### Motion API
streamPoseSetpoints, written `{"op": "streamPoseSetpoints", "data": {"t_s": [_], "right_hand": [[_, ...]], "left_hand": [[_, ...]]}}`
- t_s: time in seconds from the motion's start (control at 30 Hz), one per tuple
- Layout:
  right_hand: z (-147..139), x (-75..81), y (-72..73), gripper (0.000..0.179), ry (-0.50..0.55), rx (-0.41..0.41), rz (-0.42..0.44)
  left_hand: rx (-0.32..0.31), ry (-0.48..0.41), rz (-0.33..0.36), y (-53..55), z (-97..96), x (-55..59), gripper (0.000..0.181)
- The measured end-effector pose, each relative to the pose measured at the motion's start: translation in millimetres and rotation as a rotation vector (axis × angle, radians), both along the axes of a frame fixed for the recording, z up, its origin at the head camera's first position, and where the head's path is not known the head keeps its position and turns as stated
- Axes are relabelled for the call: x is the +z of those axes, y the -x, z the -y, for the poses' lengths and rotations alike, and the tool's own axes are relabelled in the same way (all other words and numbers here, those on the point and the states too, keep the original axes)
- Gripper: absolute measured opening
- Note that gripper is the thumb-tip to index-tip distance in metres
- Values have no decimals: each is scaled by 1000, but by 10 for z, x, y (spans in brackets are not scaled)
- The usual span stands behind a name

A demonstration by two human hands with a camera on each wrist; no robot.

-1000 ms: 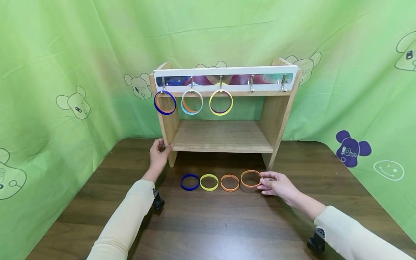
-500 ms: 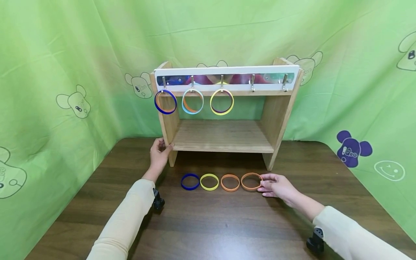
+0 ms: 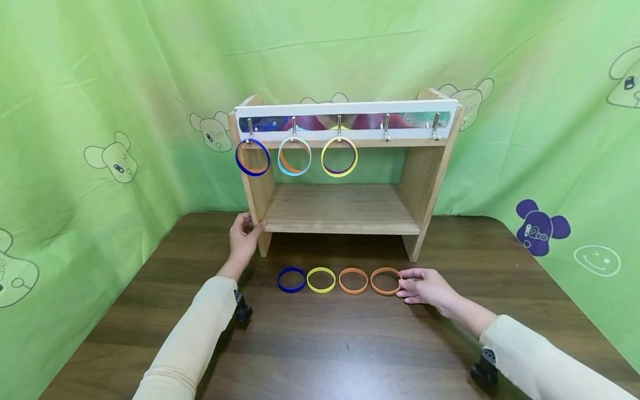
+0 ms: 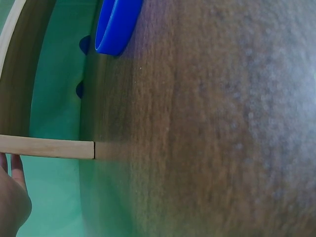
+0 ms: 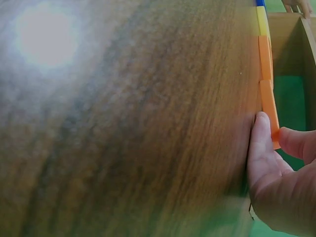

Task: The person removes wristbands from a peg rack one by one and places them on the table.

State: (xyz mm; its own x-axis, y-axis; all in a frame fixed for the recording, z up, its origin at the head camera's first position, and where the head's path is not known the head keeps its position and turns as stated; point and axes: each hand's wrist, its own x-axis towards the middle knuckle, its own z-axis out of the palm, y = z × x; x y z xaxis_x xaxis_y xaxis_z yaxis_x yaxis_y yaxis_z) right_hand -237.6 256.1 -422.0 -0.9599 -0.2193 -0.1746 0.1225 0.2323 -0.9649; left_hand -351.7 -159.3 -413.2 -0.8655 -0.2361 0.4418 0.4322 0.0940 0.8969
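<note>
My right hand (image 3: 425, 287) pinches the right edge of an orange rubber wristband (image 3: 386, 293) between thumb and fingers. In the right wrist view that orange wristband (image 5: 268, 111) stands low at the tabletop, end to end with the others. To its left, in a row, lie a second orange wristband (image 3: 353, 293), a yellow one (image 3: 321, 291) and a dark blue one (image 3: 292, 290). My left hand (image 3: 242, 241) grips the lower left side panel (image 3: 256, 194) of a wooden shelf (image 3: 342, 210), thumb on the front edge. The left wrist view shows only part of that hand.
A white rail (image 3: 345, 105) with several metal hooks tops the shelf. Pairs of wristbands hang from the three left hooks: dark blue (image 3: 269, 161) with orange, light blue (image 3: 295, 174) with orange, yellow (image 3: 339, 175) with purple. A green curtain (image 3: 150, 66) surrounds the brown table (image 3: 320, 350).
The right hand has lowered the orange wristband slightly, bringing it level with the row on the table. My left hand has stayed on the shelf panel.
</note>
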Motion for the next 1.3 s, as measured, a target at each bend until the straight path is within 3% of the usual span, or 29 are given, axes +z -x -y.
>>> {"op": "streamPoseSetpoints", "data": {"t_s": [0.43, 0.67, 1.3], "right_hand": [[47, 33, -32, 42, -88, -43, -26], [57, 37, -38, 42, -113, -51, -32], [39, 18, -21, 41, -134, -54, -42]], "left_hand": [[-12, 10, 8, -35, 0, 29, 30], [-15, 30, -5, -289, -62, 252, 26], [-21, 33, -9, -290, -72, 274, 27]]}}
